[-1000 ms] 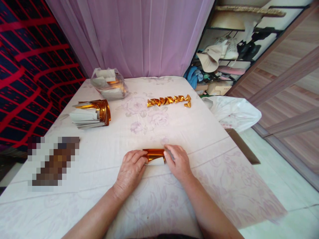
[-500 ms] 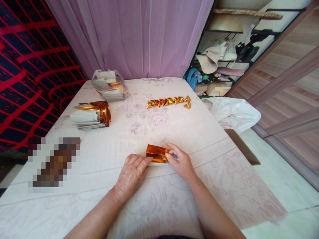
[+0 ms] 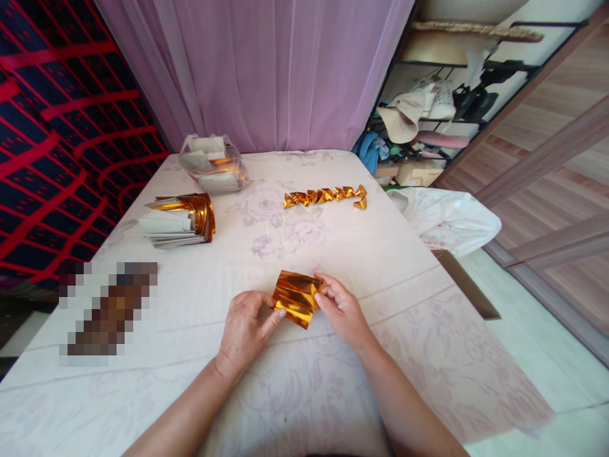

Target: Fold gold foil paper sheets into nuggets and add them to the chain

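A folded sheet of gold foil paper (image 3: 295,296) is held tilted just above the cloth-covered table (image 3: 361,254), shiny side up. My left hand (image 3: 247,330) pinches its left edge with thumb and forefinger. My right hand (image 3: 343,311) grips its right edge. A row of folded gold foil pieces (image 3: 324,195) lies further back, past the middle of the table. A stack of gold and white foil sheets (image 3: 178,220) sits at the left.
A clear plastic bag (image 3: 212,164) with more paper stands at the back left. A blurred patch (image 3: 107,308) covers something at the near left. A white plastic bag (image 3: 447,219) lies off the right edge. Purple curtain behind, cluttered shelves at the back right.
The gold sheet lay flat and narrow under both hands; it has been lifted and turned so its wider shiny face shows, both hands still on its ends.
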